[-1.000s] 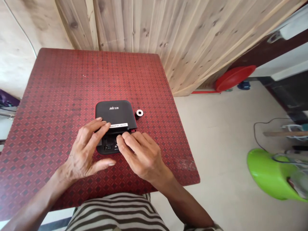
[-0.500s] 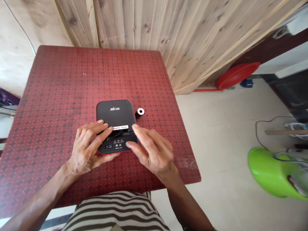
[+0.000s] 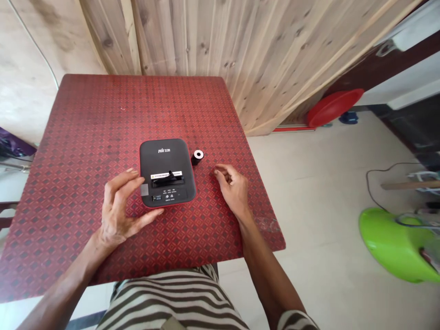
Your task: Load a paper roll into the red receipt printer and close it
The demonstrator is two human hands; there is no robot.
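Note:
A flat black printer-like device (image 3: 165, 160) with a red lower edge lies on the red patterned table (image 3: 120, 123). Across it runs a slot, from which a thin black piece (image 3: 168, 178) sticks up over a white label. My left hand (image 3: 120, 206) is at its near left corner with thumb and fingers spread, fingertips at the side and thumb at the front edge. A grey patch (image 3: 144, 189) shows near those fingertips. Right of the device stands a small black roll (image 3: 197, 158) with a white ringed end. My right hand (image 3: 233, 188) is right of the roll, fingers loosely curled, nothing visible in them.
A plank wall (image 3: 206, 41) stands behind the table. On the floor at right are a green plastic stool or tub (image 3: 392, 243), a cable, and a red basin (image 3: 335, 107) leaning by the wall.
My right hand has moved off the device to the right and its fingers have curled in. My left hand has drawn back to the left edge, uncovering the slot and the raised black piece.

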